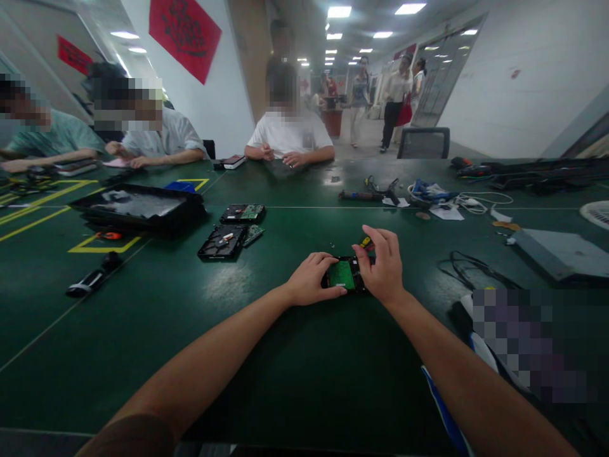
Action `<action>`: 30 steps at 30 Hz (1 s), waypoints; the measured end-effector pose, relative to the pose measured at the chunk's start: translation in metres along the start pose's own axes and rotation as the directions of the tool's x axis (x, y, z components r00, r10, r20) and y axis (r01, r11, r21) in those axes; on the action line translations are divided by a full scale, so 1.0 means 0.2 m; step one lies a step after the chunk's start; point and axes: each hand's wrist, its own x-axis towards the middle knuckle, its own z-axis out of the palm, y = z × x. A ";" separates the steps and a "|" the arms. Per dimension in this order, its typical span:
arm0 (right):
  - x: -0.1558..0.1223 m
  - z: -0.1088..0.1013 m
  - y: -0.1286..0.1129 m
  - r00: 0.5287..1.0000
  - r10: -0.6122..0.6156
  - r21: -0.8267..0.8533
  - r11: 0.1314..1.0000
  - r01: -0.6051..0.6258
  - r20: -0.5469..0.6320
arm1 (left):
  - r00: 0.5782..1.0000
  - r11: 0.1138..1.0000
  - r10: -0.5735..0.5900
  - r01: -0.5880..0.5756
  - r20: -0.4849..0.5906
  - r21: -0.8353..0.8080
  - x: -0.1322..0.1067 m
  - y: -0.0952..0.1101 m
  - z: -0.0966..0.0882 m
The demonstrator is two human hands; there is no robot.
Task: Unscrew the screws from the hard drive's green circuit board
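Observation:
A hard drive (343,274) lies on the green table in front of me, its green circuit board facing up and its black casing showing at the right. My left hand (311,279) grips its left side, thumb along the near edge and fingers over the far edge. Over the right end is my right hand (383,266), with a yellow-and-black screwdriver (365,242) between thumb and forefinger. The palm and fingers cover most of this tool, and its tip is hidden. Tiny bits (332,245) lie just beyond the drive.
Left of the drive are more hard drives (242,212), an opened black casing (221,242) and a loose circuit board (253,235). Black trays (137,206) and a dark strapped object (94,276) lie further left. Cables (476,202) and a grey metal box (564,254) occupy the right. A person (291,136) sits opposite.

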 end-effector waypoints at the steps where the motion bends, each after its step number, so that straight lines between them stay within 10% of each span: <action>1: 0.00 0.00 0.00 1.000 -0.003 0.012 1.000 0.002 0.014 | 1.000 1.000 -0.002 0.002 0.003 -0.004 0.00 0.00 0.00; 30: -0.03 0.01 0.05 0.996 0.028 0.165 0.985 -0.042 0.081 | 0.993 0.978 -0.015 0.038 0.113 -0.205 0.01 -0.04 -0.05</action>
